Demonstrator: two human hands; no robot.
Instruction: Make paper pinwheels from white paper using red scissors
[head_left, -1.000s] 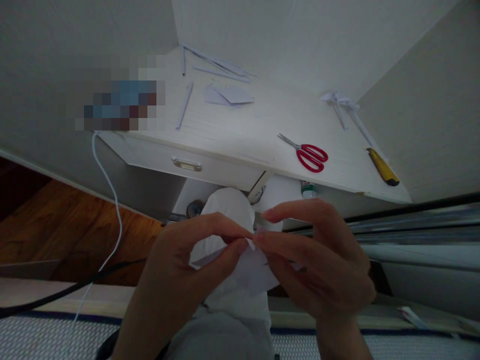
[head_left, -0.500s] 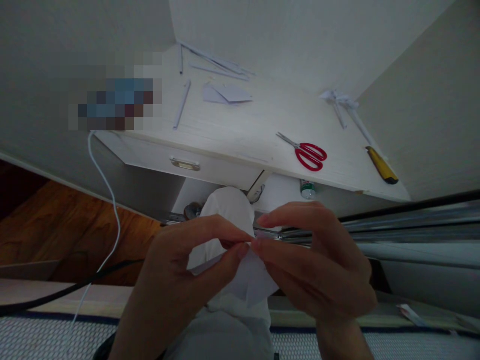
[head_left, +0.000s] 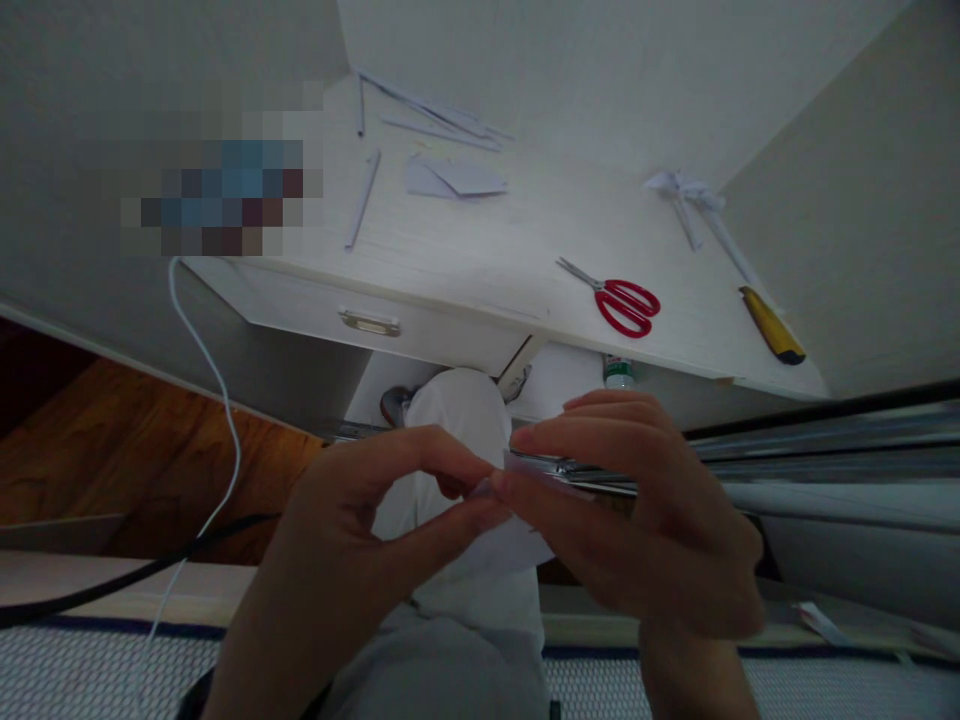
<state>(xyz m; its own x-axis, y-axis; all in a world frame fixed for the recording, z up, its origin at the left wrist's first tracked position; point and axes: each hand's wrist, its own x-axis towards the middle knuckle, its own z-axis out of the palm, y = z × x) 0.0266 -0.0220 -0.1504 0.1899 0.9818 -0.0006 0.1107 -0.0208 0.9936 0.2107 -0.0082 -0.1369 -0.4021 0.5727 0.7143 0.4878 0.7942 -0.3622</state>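
Over my lap, a piece of white paper (head_left: 517,548) is pinched between my two hands, its lower part hanging below the fingers. My left hand (head_left: 375,530) grips one edge with thumb and index finger. Close against it, my right hand (head_left: 637,510) holds the same paper by its fingertips, and a narrow strip of it shows above them. Part of the paper is hidden behind the fingers.
Red-handled scissors (head_left: 611,293) lie near the front of the white desk (head_left: 480,265). A yellow-and-black cutter (head_left: 772,325) rests at its right end, near knotted paper (head_left: 686,195). Thin paper tubes (head_left: 363,200) and folded paper (head_left: 457,178) lie farther back. A white cable (head_left: 225,400) hangs at left.
The paper has turned in my fingers; less hangs below and a strip now shows above the right fingertips. My right hand has shifted slightly to the right. The view tilted a little.
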